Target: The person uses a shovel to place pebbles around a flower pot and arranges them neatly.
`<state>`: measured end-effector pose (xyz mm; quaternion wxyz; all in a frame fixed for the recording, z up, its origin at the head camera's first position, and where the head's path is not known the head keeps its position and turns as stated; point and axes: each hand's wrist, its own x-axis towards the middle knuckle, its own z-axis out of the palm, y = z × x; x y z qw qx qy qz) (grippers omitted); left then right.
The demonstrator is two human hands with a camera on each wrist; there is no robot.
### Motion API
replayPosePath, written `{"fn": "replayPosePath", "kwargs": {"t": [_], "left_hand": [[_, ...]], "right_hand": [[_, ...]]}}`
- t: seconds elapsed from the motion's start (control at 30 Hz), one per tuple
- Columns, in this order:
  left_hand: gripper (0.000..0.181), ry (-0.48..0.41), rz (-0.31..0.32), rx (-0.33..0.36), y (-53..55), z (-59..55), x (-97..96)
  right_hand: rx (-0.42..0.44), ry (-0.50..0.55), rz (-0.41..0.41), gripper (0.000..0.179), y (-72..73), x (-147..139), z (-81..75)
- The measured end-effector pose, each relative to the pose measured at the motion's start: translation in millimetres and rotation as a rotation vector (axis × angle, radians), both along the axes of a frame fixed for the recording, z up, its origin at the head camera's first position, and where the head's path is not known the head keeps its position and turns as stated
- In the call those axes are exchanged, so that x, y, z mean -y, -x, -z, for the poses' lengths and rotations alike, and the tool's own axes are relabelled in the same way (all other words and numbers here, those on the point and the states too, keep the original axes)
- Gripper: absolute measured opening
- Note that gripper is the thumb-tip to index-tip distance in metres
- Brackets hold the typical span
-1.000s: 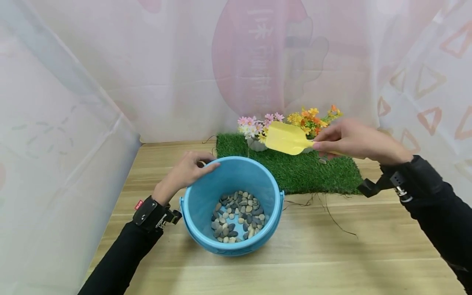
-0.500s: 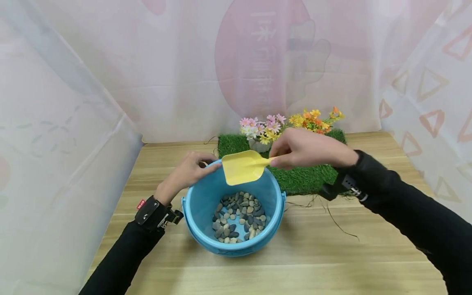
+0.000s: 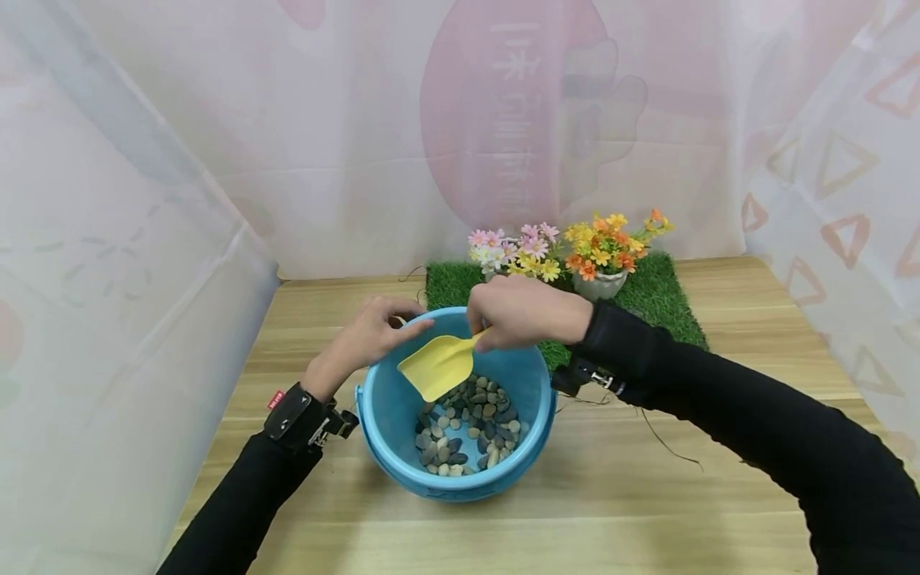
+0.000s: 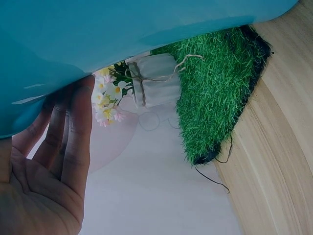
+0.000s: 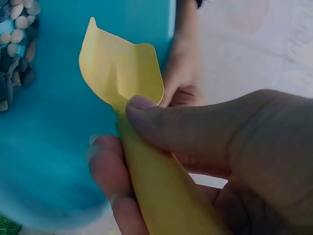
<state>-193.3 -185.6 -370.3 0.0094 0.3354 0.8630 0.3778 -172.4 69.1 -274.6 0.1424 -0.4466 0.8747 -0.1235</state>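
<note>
A blue bucket stands on the wooden table, with grey and tan pebbles spread over its bottom. My left hand grips the bucket's far left rim, thumb on the inner side and fingers along the outside wall. My right hand holds a yellow toy shovel by its handle over the bucket's opening. In the right wrist view the thumb lies on top of the handle, fingers curled beneath, and the shovel's blade carries nothing. The blade overlaps the far pebbles in the head view.
Behind the bucket lies a green artificial turf mat. On it stand a pot of orange and yellow flowers and a pot of pink and white flowers. Loose dark threads lie on the table. Printed curtains enclose the back and sides.
My right hand has brought the shovel leftward and down from above the turf mat to over the bucket, its blade now tilting downward. The left hand stays on the rim.
</note>
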Motion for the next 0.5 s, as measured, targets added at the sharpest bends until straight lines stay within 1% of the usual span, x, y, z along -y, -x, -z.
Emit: {"fn": "replayPosePath", "kwargs": {"t": [0.07,0.2,0.37,0.5], "left_hand": [[0.015,-0.008,-0.006,0.0,-0.5,-0.7,0.6],[0.015,-0.016,-0.008,0.003,-0.8,-1.6,1.3],[0.017,-0.02,0.007,0.022,0.4,-0.4,2.2],[0.018,-0.017,0.013,0.021,0.5,1.7,2.6]], "right_hand": [[-0.019,-0.03,0.002,0.007,-0.2,7,2.8],[-0.037,-0.096,0.01,0.014,0.6,19,9.1],[-0.043,-0.201,0.021,0.008,2.3,33,17.7],[-0.059,-0.271,0.013,0.008,2.3,44,25.5]]}}
